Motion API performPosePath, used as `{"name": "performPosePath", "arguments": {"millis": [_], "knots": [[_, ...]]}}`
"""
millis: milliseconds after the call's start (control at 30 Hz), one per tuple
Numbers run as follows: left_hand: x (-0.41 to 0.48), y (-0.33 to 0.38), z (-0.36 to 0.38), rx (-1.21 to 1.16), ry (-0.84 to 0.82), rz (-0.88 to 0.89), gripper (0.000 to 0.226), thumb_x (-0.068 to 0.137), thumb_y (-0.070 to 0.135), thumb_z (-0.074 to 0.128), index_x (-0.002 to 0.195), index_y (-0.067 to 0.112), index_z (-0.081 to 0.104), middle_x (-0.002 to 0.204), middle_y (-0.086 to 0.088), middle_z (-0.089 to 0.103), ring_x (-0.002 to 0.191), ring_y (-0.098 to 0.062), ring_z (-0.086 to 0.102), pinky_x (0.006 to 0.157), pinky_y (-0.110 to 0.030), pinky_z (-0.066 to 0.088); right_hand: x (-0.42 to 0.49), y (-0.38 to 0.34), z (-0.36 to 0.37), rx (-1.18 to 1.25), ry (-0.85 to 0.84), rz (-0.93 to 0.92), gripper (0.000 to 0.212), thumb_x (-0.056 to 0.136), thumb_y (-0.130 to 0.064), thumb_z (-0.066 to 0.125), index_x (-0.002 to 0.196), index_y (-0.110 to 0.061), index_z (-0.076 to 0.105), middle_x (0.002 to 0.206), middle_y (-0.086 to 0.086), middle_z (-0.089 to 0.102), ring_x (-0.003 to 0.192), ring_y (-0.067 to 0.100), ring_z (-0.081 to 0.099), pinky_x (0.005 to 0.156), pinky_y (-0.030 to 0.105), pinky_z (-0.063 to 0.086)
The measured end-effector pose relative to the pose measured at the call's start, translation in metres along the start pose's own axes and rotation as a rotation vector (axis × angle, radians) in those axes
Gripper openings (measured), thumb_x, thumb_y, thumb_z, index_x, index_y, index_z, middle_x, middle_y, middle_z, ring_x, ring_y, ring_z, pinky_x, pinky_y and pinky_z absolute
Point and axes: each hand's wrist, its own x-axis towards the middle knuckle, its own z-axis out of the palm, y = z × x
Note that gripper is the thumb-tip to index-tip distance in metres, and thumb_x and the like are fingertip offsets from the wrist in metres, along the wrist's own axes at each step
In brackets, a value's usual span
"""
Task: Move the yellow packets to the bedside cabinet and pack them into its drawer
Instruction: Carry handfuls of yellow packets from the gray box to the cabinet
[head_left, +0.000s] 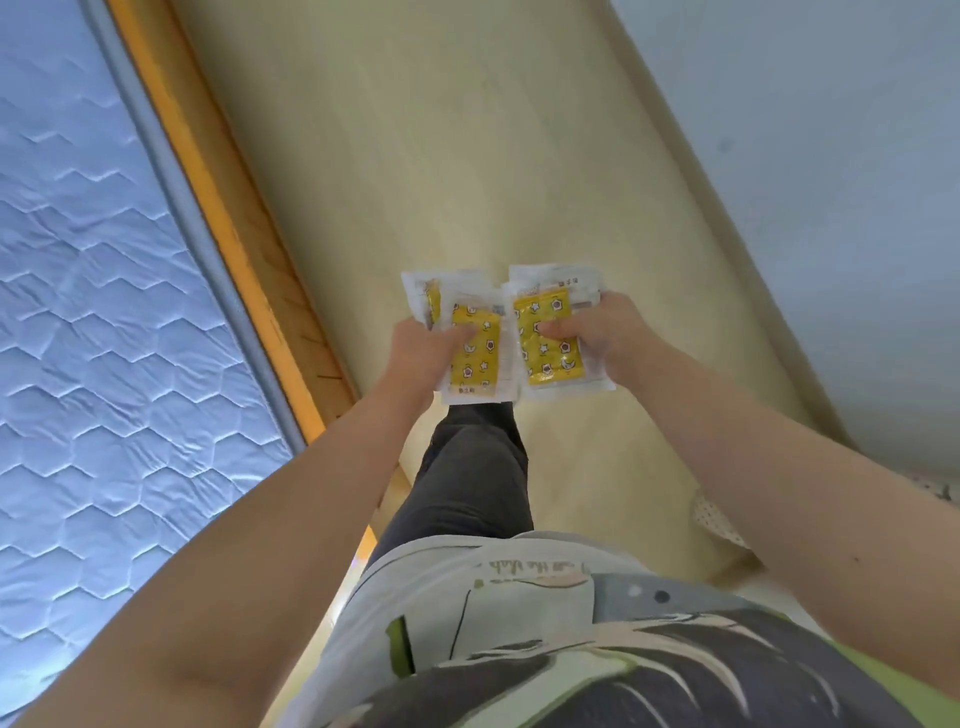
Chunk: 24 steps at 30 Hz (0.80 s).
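while the person stands on the strip of pale floor (441, 156) between a bed and a wall, both bare arms reach forward and each hand carries its own bundle of yellow packets. the left hand (423, 349) is clamped on the left stack (480, 364), a fanned bundle of clear-edged sachets whose yellow panels are printed with small star shapes. the left thumb (462, 335) lies across the top packet's yellow face, and the fingers are curled underneath, out of sight. the right hand (597, 332) is clamped in the same way on the right stack (545, 353), the right thumb (551, 328) pressed on the top packet's yellow panel and the other fingers hidden below. the two stacks are held roughly level, side by side, with their inner edges touching or just overlapping; which of the two, i cannot tell. both hang in the air above the floor, over the front of a dark-trousered leg (467, 478) that extends forward beneath them. to the left runs a pale blue quilted mattress (93, 312) with a hexagon stitch pattern, edged by an orange-brown wooden bed frame (228, 197) that borders the floor. to the right a plain grey-white wall (831, 208) meets the floor along a slanting line. near the bottom a white printed shirt (519, 623) fills the view, and low at the right, by the wall, lies a white dotted thing (719, 525), too cut off to identify.
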Motion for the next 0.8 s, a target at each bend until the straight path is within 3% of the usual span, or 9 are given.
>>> {"name": "performPosePath", "arguments": {"millis": [167, 267, 367, 467, 667, 733, 800], "knots": [[0.081, 0.085, -0.033, -0.054, 0.113, -0.023, 0.012, 0.083, 0.007, 0.070, 0.088, 0.016, 0.063, 0.086, 0.001, 0.070, 0.069, -0.012, 0.070, 0.054, -0.022, 0.054, 0.070, -0.107, 0.039, -0.093, -0.036, 0.013, 0.030, 0.066, 0.006, 0.080, 0.083, -0.012, 0.064, 0.073, 0.000, 0.070, 0.054, 0.012, 0.069, 0.048, 0.028, 0.056], [0.112, 0.137, -0.047, -0.052, 0.160, -0.019, 0.019, 0.084, 0.008, 0.069, 0.079, 0.021, 0.057, 0.079, 0.005, 0.065, 0.065, -0.006, 0.067, 0.045, -0.015, 0.049, 0.101, -0.165, 0.060, -0.131, -0.068, 0.009, 0.026, 0.067, 0.005, 0.080, 0.080, -0.013, 0.066, 0.074, 0.000, 0.070, 0.055, 0.011, 0.069, 0.049, 0.027, 0.057], [0.143, 0.185, -0.059, -0.068, 0.196, -0.011, 0.027, 0.085, 0.011, 0.070, 0.075, 0.024, 0.049, 0.081, 0.005, 0.062, 0.061, -0.002, 0.059, 0.047, -0.015, 0.048, 0.129, -0.218, 0.077, -0.152, -0.093, 0.008, 0.026, 0.068, 0.004, 0.080, 0.082, -0.012, 0.066, 0.078, 0.001, 0.071, 0.059, 0.012, 0.070, 0.050, 0.026, 0.055], [0.184, 0.232, -0.075, -0.108, 0.220, -0.016, 0.026, 0.085, 0.009, 0.070, 0.075, 0.024, 0.051, 0.083, 0.004, 0.065, 0.059, -0.002, 0.060, 0.047, -0.017, 0.050, 0.163, -0.274, 0.096, -0.181, -0.112, 0.014, 0.027, 0.068, 0.003, 0.080, 0.087, -0.012, 0.067, 0.080, 0.001, 0.072, 0.062, 0.013, 0.070, 0.053, 0.029, 0.058], [0.286, 0.345, -0.118, -0.143, 0.289, -0.029, 0.017, 0.083, 0.010, 0.072, 0.083, 0.022, 0.059, 0.082, 0.004, 0.069, 0.063, -0.005, 0.068, 0.056, -0.024, 0.056, 0.264, -0.404, 0.159, -0.226, -0.188, -0.039, 0.027, 0.068, 0.003, 0.080, 0.082, -0.014, 0.064, 0.076, -0.002, 0.069, 0.052, 0.007, 0.067, 0.041, 0.020, 0.050], [0.326, 0.390, -0.137, -0.155, 0.339, -0.020, 0.017, 0.078, 0.015, 0.075, 0.089, 0.017, 0.063, 0.088, 0.000, 0.070, 0.072, -0.014, 0.071, 0.066, -0.034, 0.060, 0.305, -0.455, 0.187, -0.241, -0.216, -0.065, 0.028, 0.068, 0.004, 0.080, 0.083, -0.013, 0.064, 0.074, -0.003, 0.069, 0.054, 0.007, 0.067, 0.045, 0.022, 0.052], [0.365, 0.433, -0.157, -0.144, 0.402, -0.031, 0.045, 0.062, 0.026, 0.078, 0.099, 0.005, 0.065, 0.094, -0.010, 0.071, 0.087, -0.031, 0.071, 0.077, -0.050, 0.058, 0.341, -0.506, 0.216, -0.274, -0.272, -0.078, 0.032, 0.066, 0.007, 0.079, 0.092, -0.008, 0.067, 0.078, 0.000, 0.070, 0.059, 0.010, 0.069, 0.056, 0.028, 0.057]]}}
